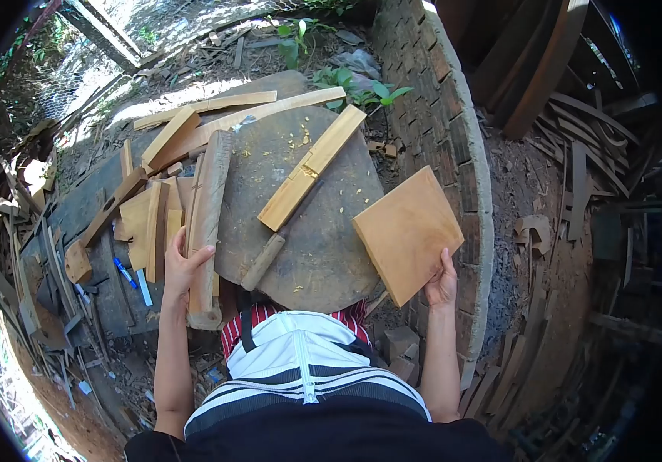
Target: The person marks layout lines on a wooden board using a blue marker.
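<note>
My right hand (443, 283) grips the lower right corner of a square wooden board (408, 235), thumb on its face, and holds it tilted beside the right edge of a worn round wooden worktop (331, 254). At the left, my left hand (182, 266) is closed around a long wooden beam (214, 192) standing along the worktop's edge, with its thumb across the near face. Between my hands, a notched wooden block (312, 168) lies slantwise on the worktop among yellow chips. A short round wooden handle (263, 263) lies just below it; whether a blade is attached is hidden.
Wood offcuts (158, 223) pile up left of the worktop, with a blue marker (125, 272) among them. A low brick wall (439, 100) runs along the right. Beyond it lie stacked curved wood strips (589, 138). Green plants (354, 88) grow at the back.
</note>
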`<state>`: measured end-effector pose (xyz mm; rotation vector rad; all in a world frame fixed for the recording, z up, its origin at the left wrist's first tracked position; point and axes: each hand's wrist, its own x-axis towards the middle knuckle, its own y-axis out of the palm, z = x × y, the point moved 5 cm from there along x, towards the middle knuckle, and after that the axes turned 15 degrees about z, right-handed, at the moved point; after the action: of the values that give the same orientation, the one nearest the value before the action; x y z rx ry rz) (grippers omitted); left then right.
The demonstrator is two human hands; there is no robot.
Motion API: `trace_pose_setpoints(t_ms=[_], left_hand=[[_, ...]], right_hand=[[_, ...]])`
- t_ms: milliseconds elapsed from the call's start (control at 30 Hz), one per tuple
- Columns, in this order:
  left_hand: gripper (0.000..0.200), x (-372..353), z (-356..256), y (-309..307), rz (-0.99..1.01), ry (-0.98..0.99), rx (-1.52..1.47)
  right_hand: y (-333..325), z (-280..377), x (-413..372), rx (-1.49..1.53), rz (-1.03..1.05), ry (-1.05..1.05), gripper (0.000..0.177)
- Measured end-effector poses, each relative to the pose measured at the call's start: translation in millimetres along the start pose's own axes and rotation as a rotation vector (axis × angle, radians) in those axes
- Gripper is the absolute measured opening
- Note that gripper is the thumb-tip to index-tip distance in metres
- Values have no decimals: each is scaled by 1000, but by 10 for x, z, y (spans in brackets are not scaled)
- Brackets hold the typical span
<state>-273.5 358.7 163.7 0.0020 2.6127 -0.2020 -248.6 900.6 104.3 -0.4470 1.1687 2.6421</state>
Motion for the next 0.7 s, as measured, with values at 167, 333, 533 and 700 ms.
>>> trace_pose_setpoints(t_ms=[167,333,533,700], left_hand=[[82,145,-189,127,-103,105,412],[88,105,-321,262,-159,96,545],[90,81,-421,422,-228,50,795],[93,61,-423,455,-253,-33,812]], right_hand=[[-357,33,-94,189,-134,-69,44],[-924,286,248,-181,-556,-286,36],[-1663,131,1354,-1547,-582,6,30],[-2180,-294,1960,-1576,-514,196,31]])
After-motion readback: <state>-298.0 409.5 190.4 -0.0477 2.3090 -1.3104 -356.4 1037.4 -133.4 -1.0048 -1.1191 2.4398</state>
